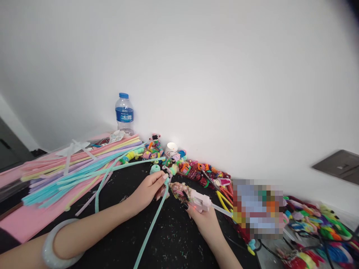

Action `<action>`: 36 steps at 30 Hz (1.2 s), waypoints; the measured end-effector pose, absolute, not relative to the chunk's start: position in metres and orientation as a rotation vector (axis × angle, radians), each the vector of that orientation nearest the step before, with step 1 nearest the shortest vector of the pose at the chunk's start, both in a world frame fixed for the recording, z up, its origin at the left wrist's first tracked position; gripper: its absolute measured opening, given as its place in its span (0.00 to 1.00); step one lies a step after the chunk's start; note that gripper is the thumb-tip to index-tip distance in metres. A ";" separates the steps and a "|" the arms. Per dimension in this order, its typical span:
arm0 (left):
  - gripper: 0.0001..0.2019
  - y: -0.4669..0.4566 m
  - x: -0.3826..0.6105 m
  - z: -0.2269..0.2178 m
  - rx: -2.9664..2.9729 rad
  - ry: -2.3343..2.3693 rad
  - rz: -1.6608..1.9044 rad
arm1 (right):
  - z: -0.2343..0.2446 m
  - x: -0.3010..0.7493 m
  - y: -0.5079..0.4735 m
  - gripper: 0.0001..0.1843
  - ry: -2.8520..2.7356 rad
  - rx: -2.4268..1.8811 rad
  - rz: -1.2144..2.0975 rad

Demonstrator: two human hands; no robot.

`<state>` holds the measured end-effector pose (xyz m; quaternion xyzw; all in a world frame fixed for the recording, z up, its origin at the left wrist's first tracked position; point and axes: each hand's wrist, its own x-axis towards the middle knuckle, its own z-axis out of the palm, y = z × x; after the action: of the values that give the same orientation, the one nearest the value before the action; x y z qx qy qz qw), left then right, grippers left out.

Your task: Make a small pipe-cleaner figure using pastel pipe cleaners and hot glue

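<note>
My left hand is closed in a pinch on a mint-green pipe cleaner, whose long end trails down toward the front of the black table. At the fingertips the pipe cleaner is bunched or coiled; its exact shape is partly hidden. A pale pink hot glue gun is gripped by my right hand, with a clear glue stick jutting from its back. Fuzzy residue covers the gun's front, and its tip points at the left fingertips. Whether the tip touches the pipe cleaner I cannot tell. Just behind the left hand sits a mint coil.
Bundles of pastel pipe cleaners lie at the left on a pink sheet. A water bottle and a paper cup stand by the wall. Scissors and colourful fuzzy figures line the back. Black cables run at the right.
</note>
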<state>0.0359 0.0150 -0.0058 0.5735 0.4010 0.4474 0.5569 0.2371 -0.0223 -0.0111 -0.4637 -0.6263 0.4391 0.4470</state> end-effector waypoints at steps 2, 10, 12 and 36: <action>0.16 0.015 0.036 -0.006 1.352 0.945 1.052 | -0.011 0.237 -0.022 0.11 -1.550 -1.147 1.084; 0.16 0.014 0.036 -0.005 1.361 0.940 1.050 | -0.011 0.236 -0.023 0.11 -1.554 -1.149 1.070; 0.16 0.014 0.036 -0.005 1.363 0.945 1.048 | -0.010 0.236 -0.023 0.12 -1.559 -1.130 1.076; 0.16 0.013 0.036 -0.001 1.373 0.969 1.040 | -0.008 0.235 -0.023 0.13 -1.559 -1.142 1.088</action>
<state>0.0358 0.0128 -0.0013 0.5802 0.4094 0.4394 0.5502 0.2348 -0.0231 -0.0079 -0.4609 -0.6292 0.4393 0.4457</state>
